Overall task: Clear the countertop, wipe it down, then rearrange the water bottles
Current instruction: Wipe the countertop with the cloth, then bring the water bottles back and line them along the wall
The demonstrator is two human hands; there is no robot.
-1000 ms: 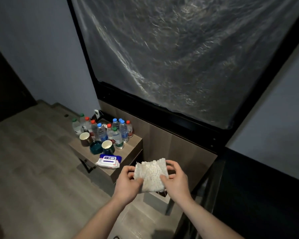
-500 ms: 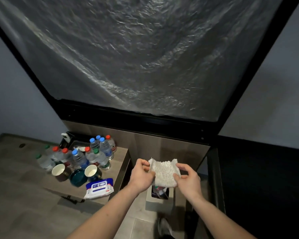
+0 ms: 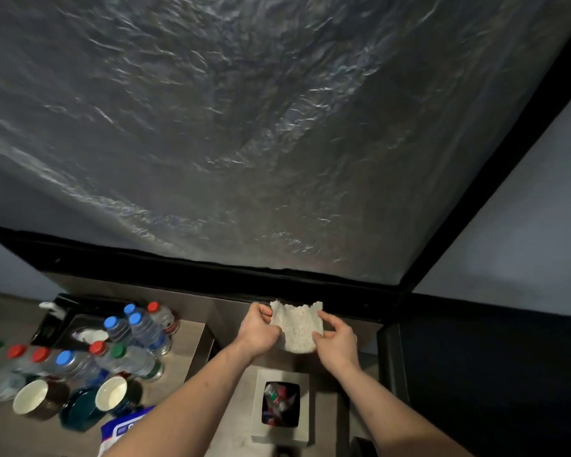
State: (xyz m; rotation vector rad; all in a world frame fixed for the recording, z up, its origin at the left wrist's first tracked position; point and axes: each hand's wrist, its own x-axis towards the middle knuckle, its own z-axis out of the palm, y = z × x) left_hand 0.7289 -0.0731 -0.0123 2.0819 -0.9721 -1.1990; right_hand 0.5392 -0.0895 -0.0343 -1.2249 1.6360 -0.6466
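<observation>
A white dotted wipe (image 3: 296, 328) hangs between my hands in front of me. My left hand (image 3: 257, 329) pinches its left edge and my right hand (image 3: 337, 339) pinches its right edge. Below and to the left, several water bottles (image 3: 136, 331) with blue, red and green caps stand crowded on a small wooden countertop (image 3: 188, 344). Two mugs (image 3: 112, 392) with white insides, a dark teal bowl (image 3: 80, 413) and a pack of wet wipes (image 3: 126, 430) sit near its front edge.
A small square bin (image 3: 282, 407) with rubbish inside stands on the floor under my hands. A black tray (image 3: 66, 319) lies behind the bottles. A crinkled plastic sheet (image 3: 244, 127) in a black frame fills the wall ahead. A dark panel (image 3: 491, 374) stands at the right.
The view has swung right and closer to the wall. My hands still hold the wipe, now over the bin. The countertop has slid to the lower left.
</observation>
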